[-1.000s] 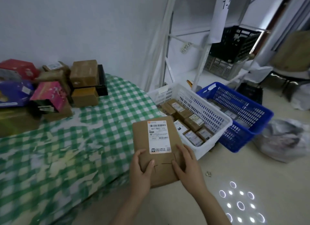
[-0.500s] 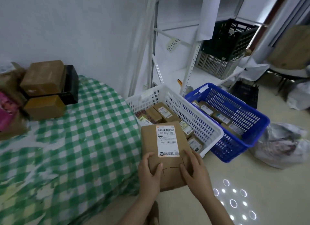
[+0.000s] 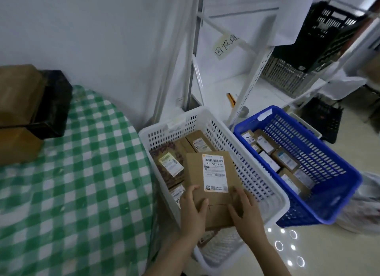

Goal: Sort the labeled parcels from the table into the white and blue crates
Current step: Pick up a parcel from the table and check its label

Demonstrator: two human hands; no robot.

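Sitting at far left on the green-checked surface [image 3: 78, 193] were brown boxes [image 3: 18, 94]. Left hand [image 3: 192, 211] and right hand [image 3: 245, 211] both gripped the labeled cardboard parcel [image 3: 211, 185], held over the white crate [image 3: 265, 185], with the blue crate [image 3: 337, 172] just beside it, parcels inside both.

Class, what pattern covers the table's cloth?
Green and white checks on the tablecloth, seen in the head view.

We see a plain white wall [image 3: 92, 28] behind a white metal shelving frame [image 3: 248, 86], a pale glossy floor [image 3: 329, 255] reflecting ring-shaped lights [image 3: 279, 245], and a green-checked tablecloth [image 3: 82, 183] at left.
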